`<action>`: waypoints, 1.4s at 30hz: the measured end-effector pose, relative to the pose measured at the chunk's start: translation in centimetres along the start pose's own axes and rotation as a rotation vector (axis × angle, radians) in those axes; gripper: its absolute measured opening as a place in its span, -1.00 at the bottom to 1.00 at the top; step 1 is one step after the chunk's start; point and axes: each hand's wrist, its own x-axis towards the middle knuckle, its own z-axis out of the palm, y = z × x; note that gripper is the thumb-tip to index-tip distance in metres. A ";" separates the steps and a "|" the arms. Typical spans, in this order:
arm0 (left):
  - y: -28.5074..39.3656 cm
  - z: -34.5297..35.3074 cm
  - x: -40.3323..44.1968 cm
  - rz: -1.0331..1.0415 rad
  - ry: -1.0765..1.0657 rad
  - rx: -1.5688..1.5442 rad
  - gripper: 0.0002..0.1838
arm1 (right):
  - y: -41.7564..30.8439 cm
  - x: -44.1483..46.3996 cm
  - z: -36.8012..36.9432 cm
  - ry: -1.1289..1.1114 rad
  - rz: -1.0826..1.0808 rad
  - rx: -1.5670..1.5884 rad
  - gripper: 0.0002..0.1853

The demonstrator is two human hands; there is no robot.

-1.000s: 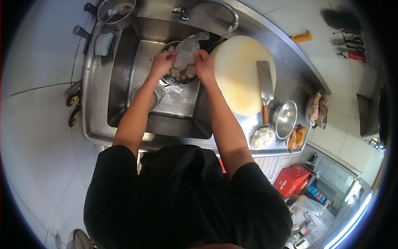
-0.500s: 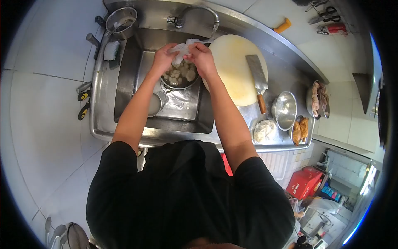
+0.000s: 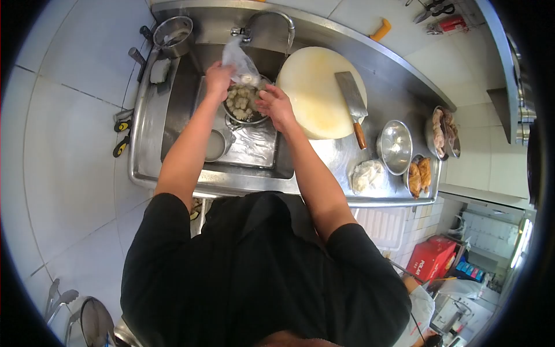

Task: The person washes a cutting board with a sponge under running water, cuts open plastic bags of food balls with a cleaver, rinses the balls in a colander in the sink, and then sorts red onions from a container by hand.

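My left hand (image 3: 218, 81) is closed on a clear plastic bag (image 3: 236, 58), which is tipped with its mouth down over a metal pot (image 3: 254, 122) in the sink. A few pale pieces show at the bag's lower end. Inside the pot, many small, pale, rounded pieces (image 3: 240, 103) sit in liquid; their kind I cannot make out. At the pot's right side, my right hand (image 3: 277, 107) has its fingers apart and holds nothing.
Right of the sink (image 3: 248, 153) lies a round cutting board (image 3: 312, 87) with a cleaver (image 3: 351, 95) on it. Beyond stand a metal bowl (image 3: 395, 147), a white bag (image 3: 367, 176) and browned meat (image 3: 419, 176). A faucet (image 3: 289, 29) arches behind the sink.
My right hand has let go of the plastic bag and moved down and apart from it. My left hand has moved slightly left, and the bag now stretches upward, tipped over the pot.
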 end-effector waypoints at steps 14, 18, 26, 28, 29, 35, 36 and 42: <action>1.3 -2.6 -4.6 0.189 0.097 0.024 -0.67 | -2.3 -2.7 -4.5 -0.037 -0.056 -0.006 -0.48; 0.4 -10.7 -10.9 0.135 0.188 0.138 -0.62 | 0.5 -7.7 -9.6 -0.014 0.071 -0.082 -0.53; 0.8 -31.4 -29.3 -0.250 0.221 0.222 -0.55 | 8.0 -13.2 -14.6 -0.014 0.313 -0.023 -0.74; 1.3 -33.0 -34.8 -0.325 0.216 0.175 -0.57 | 9.7 -13.6 -14.7 -0.029 0.293 -0.058 -0.82; 0.7 -34.1 -37.9 -0.397 0.261 0.209 -0.60 | 10.6 -13.7 -14.9 -0.043 0.299 -0.053 -0.84; -13.3 -51.4 -59.4 -0.723 0.420 0.330 -0.83 | 11.5 -14.2 -14.6 -0.101 0.295 -0.158 -0.88; -13.4 -49.8 -62.0 -0.688 0.440 0.155 -0.79 | 11.2 -14.4 -14.5 -0.143 0.314 -0.207 -0.81; -17.7 -49.7 -55.9 -0.930 0.541 0.558 -0.80 | 10.0 -15.6 -16.9 -0.161 0.211 -0.303 -0.74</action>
